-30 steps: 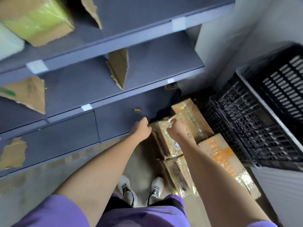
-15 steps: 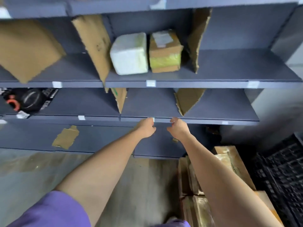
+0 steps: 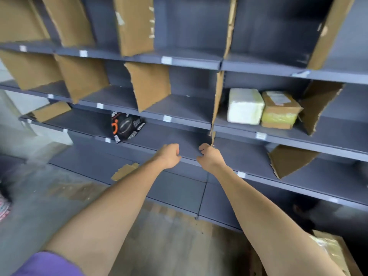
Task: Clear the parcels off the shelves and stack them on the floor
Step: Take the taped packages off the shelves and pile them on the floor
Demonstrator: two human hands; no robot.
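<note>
Both the left hand (image 3: 169,156) and right hand (image 3: 210,157) are curled and hold nothing, so next grab the white parcel (image 3: 245,106), which looks soft and light, by its two sides.

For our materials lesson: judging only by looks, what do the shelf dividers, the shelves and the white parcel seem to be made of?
Shelf dividers: brown corrugated cardboard, matte, with ragged torn edges.
Shelves: probably painted metal, a smooth dark grey-blue satin finish with thin, straight front lips.
White parcel: seemingly wrapped in pale plastic film or foam; its soft, rounded corners suggest this, though the picture is too blurred to be sure.
</note>
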